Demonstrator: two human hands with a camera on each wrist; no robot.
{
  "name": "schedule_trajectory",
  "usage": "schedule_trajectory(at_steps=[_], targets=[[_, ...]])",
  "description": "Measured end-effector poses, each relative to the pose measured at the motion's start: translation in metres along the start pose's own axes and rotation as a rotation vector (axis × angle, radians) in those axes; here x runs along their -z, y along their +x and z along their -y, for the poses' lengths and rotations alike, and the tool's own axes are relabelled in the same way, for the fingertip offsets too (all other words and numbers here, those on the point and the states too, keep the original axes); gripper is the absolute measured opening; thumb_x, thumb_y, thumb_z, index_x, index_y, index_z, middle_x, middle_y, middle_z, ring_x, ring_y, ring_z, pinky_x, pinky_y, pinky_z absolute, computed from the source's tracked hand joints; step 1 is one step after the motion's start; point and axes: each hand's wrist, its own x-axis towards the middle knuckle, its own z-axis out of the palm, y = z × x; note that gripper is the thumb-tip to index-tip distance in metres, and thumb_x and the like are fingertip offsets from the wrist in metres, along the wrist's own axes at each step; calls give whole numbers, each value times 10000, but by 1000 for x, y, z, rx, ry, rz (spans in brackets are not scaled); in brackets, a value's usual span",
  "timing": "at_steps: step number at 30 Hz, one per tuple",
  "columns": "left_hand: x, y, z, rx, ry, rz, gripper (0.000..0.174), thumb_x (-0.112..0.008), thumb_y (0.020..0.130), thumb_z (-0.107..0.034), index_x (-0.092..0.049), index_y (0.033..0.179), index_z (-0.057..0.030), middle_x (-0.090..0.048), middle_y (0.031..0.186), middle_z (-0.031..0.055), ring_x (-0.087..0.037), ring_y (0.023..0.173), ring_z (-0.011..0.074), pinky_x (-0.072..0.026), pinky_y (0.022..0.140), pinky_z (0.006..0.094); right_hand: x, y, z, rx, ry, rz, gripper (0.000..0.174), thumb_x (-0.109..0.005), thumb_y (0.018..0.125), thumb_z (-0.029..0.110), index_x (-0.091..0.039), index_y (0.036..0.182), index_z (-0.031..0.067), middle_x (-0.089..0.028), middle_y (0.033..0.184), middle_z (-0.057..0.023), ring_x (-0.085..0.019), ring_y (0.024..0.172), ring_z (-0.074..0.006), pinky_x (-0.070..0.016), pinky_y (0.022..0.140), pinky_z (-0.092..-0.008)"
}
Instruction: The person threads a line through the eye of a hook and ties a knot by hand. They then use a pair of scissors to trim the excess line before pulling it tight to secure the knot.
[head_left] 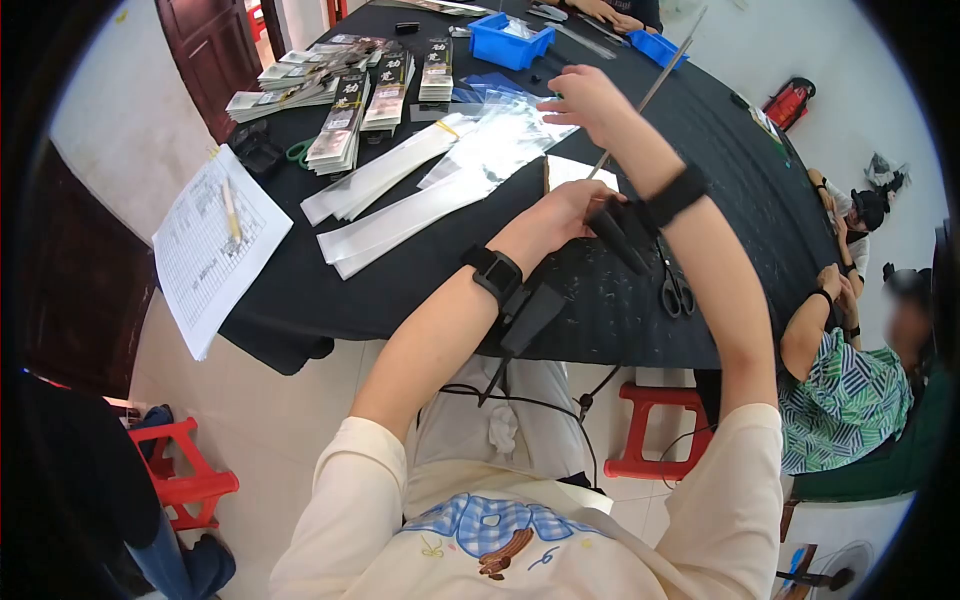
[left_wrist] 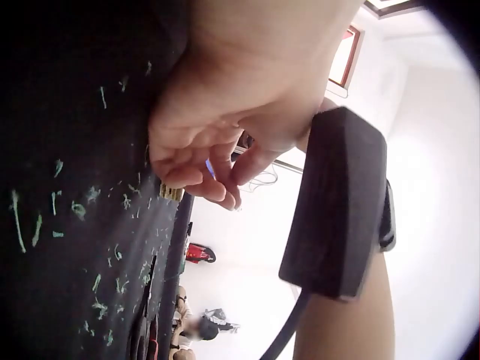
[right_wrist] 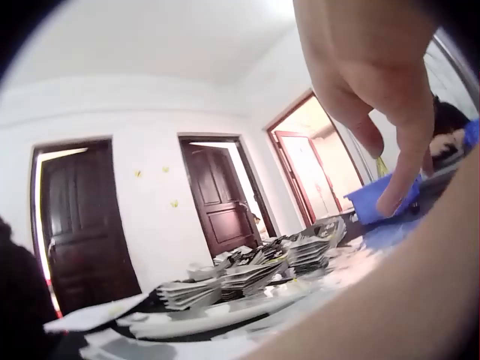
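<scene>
My left hand (head_left: pixel 575 208) is low over the table, its fingers curled around the near end of a thin metal-looking rod (head_left: pixel 672 68). The rod slants away to the far right, partly hidden behind my right wrist. Beneath those fingers lies a white-topped block (head_left: pixel 568 172), whose yellowish edge (left_wrist: pixel 171 193) shows in the left wrist view. My right hand (head_left: pixel 597 105) is raised farther out, with fingers extended. A small yellow-green bit (right_wrist: pixel 382 166) shows between its thumb and forefinger; I cannot tell whether it is held.
Clear plastic sleeves (head_left: pixel 495 140), white strips (head_left: pixel 395 225) and stacks of printed packets (head_left: pixel 340 115) lie to the left. Black scissors (head_left: pixel 676 290) rest near the front edge. A blue bin (head_left: pixel 510 42) stands at the back. Green scraps (left_wrist: pixel 79 210) litter the black cloth.
</scene>
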Motion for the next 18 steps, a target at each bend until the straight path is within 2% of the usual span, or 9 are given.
schedule_trajectory(at_steps=[1, 2, 4, 6, 10, 12, 15, 17, 18], targets=[[-2, 1, -4, 86, 167, -38, 183, -508, 824, -178, -587, 928, -49, -585, 855, 15, -521, 743, 109, -424, 718, 255, 3, -20, 9, 89, -21, 50, 417, -423, 849, 102, -355, 1236, -36, -505, 1138, -182, -588, 941, -279, -501, 732, -318], [2, 4, -1, 100, 116, 21, 206, -509, 821, -210, -584, 928, -52, -578, 832, 7, -487, 690, 97, -395, 673, 233, 10, -41, 19, 177, -42, 99, 387, -425, 862, 134, -404, 1213, -28, -531, 1113, -160, -579, 964, -261, -494, 741, -304], [2, 3, -2, 95, 127, 28, 208, -507, 821, -215, -583, 931, -54, -575, 826, 5, -482, 687, 93, -391, 666, 231, 28, -69, 24, 350, -224, 164, 339, -441, 877, 198, -497, 1142, -6, -553, 1094, -112, -584, 944, -202, -478, 753, -268], [2, 3, -1, 98, 138, 39, 211, -506, 822, -220, -582, 933, -56, -573, 821, 2, -478, 685, 89, -387, 659, 229, 47, -103, 31, 466, -373, 168, 274, -496, 856, 179, -562, 1044, -9, -602, 973, -83, -600, 825, -158, -482, 687, -271], [3, 5, -1, 91, 151, 45, 205, -505, 822, -213, -579, 922, -51, -571, 813, -3, -475, 671, 85, -390, 638, 233, 89, -147, 23, 418, -576, 240, 272, -512, 853, 200, -566, 1017, -11, -618, 903, -93, -596, 801, -155, -473, 671, -273], [4, 3, -1, 90, 137, 44, 196, -515, 815, -200, -580, 919, -46, -572, 814, 1, -477, 667, 86, -390, 628, 230, 104, -164, 12, 314, -778, 204, 268, -528, 846, 193, -557, 994, -29, -617, 865, -129, -598, 803, -176, -468, 675, -286], [4, 3, -1, 91, 120, 56, 191, -524, 814, -193, -577, 913, -38, -570, 815, 8, -482, 671, 86, -392, 621, 224, 127, -177, -22, 235, -805, 205, 265, -545, 837, 189, -559, 987, -29, -612, 863, -149, -599, 804, -204, -468, 690, -296], [2, 0, -3, 78, 140, 49, 190, -523, 819, -194, -576, 913, -38, -566, 812, 5, -481, 675, 87, -393, 622, 223, 139, -184, -46, 172, -837, 179, 270, -542, 837, 183, -556, 1007, -26, -608, 918, -160, -590, 854, -259, -462, 733, -317], [2, 0, -2, 81, 143, 58, 190, -523, 819, -194, -576, 913, -38, -566, 812, 5, -481, 675, 87, -393, 622, 223, 145, -188, -62, 223, -879, 146, 279, -539, 837, 178, -548, 1029, -24, -593, 970, -165, -570, 906, -276, -448, 776, -328]])
